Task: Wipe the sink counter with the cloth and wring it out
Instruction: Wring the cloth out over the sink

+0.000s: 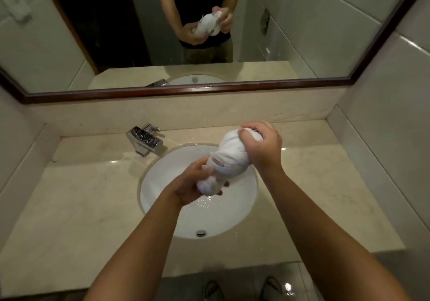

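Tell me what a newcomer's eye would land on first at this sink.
First, the white cloth twisted into a tight roll over the round white basin, the left hand gripping its near end and the right hand its far end. Next, the chrome faucet on the beige counter behind and left of the basin, and the wood-framed mirror above, reflecting the wringing.

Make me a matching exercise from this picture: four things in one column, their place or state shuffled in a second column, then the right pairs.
Things
1. cloth
2. faucet
3. drain
4. mirror

Places or states
A. on the wall behind the counter
B. at the bottom of the basin
C. twisted between the left hand and the right hand
D. on the counter left of the basin

Pairs: 1-C, 2-D, 3-B, 4-A
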{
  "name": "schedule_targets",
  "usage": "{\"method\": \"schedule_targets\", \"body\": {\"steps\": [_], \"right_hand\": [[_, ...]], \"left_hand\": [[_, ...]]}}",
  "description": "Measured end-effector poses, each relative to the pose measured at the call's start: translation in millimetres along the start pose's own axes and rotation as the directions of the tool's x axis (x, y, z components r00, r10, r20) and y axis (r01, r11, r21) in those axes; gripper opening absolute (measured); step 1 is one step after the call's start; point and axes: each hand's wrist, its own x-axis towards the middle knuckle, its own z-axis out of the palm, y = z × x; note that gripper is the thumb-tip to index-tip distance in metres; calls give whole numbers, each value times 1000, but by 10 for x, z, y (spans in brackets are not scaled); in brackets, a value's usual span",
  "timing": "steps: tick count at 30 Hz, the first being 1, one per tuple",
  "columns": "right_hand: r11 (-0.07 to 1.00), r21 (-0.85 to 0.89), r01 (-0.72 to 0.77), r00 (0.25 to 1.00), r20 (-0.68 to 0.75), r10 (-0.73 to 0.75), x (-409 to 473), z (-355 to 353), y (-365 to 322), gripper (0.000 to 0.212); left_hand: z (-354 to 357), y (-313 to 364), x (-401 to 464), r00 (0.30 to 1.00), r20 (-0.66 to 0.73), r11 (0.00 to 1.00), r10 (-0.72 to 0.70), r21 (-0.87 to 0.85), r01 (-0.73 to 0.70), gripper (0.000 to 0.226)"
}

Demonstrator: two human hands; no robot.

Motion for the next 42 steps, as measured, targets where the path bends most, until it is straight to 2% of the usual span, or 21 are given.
{"method": "schedule_targets", "body": {"steps": [2, 4, 5, 7, 8, 10, 12, 14, 16, 18, 20, 22, 26, 29, 32, 34, 35, 37, 39, 41, 42], "right_hand": [[949, 78, -304, 951, -38, 308, 81, -68, 106, 19], [725, 333, -604, 789, 120, 602, 65, -167, 129, 37], [576, 418, -703, 698, 250, 671, 28, -232, 141, 46], [357, 471, -807, 571, 463, 678, -100, -345, 165, 49], [277, 490, -827, 538, 547, 641, -171, -385, 178, 48], [209, 544, -813, 559, 626, 544, -260, -447, 212, 45], [295, 594, -749, 655, 591, 471, -223, -549, 300, 48], [508, 533, -676, 735, 537, 415, -152, -704, 313, 52], [709, 351, -611, 744, 561, 364, -102, -892, 242, 56], [796, 240, -555, 717, 624, 312, -17, -1068, 216, 60], [804, 218, -554, 691, 659, 297, 82, -1257, 210, 62], [840, 167, -517, 713, 628, 313, 175, -1450, 204, 62], [932, 7, -362, 840, 436, 323, 384, -1827, 259, 55], [966, -224, -128, 928, 316, 196, 493, -2017, 301, 46], [856, -503, 121, 964, 265, 20, 522, -2131, 378, 41], [778, -590, 218, 965, 251, -80, 572, -2244, 427, 43], [780, -582, 229, 966, 236, -107, 609, -2309, 427, 41], [893, -427, 144, 979, 194, -65, 696, -2421, 360, 34], [993, -22, -117, 967, 226, 119, 765, -2488, 248, 24], [867, 325, -379, 902, 338, 267, 787, -2522, 158, 22], [787, 418, -453, 874, 382, 300, 805, -2530, 134, 24]], "left_hand": [[133, 69, 12, 985, -125, 978, 118, 184, -94, 71], [312, 134, 19, 941, -231, 940, 248, 290, -177, 69], [413, 153, 26, 923, -249, 922, 294, 328, -206, 68], [558, 103, 80, 912, -240, 899, 332, 372, -229, 71], [621, 76, 105, 915, -235, 899, 327, 376, -224, 74], [686, 47, 173, 937, -216, 919, 274, 346, -189, 74], [752, 55, 245, 965, -182, 942, 187, 311, -124, 65], [845, 81, 334, 973, -210, 936, 95, 352, -15, 74], [963, 66, 423, 958, -272, 917, 94, 398, 23, 68], [1093, 30, 501, 935, -314, 911, 166, 411, -24, 56], [1215, 24, 562, 896, -358, 910, 263, 399, -107, 42], [1292, 49, 624, 853, -424, 915, 305, 377, -140, 26], [1429, 157, 705, 812, -499, 937, 304, 311, -160, 21], [1665, 260, 764, 782, -530, 931, 328, 320, -174, 27], [1880, 324, 898, 733, -515, 822, 443, 560, -104, 24], [1976, 391, 983, 729, -476, 761, 492, 643, -93, 23], [1999, 429, 1026, 735, -477, 770, 482, 631, -95, 21], [2024, 477, 1092, 760, -483, 801, 434, 594, -79, 13], [2043, 481, 1167, 764, -506, 803, 400, 595, -26, 21], [2107, 474, 1218, 775, -512, 772, 371, 634, 49, 48], [2140, 473, 1240, 793, -482, 745, 373, 665, 53, 57]]}}
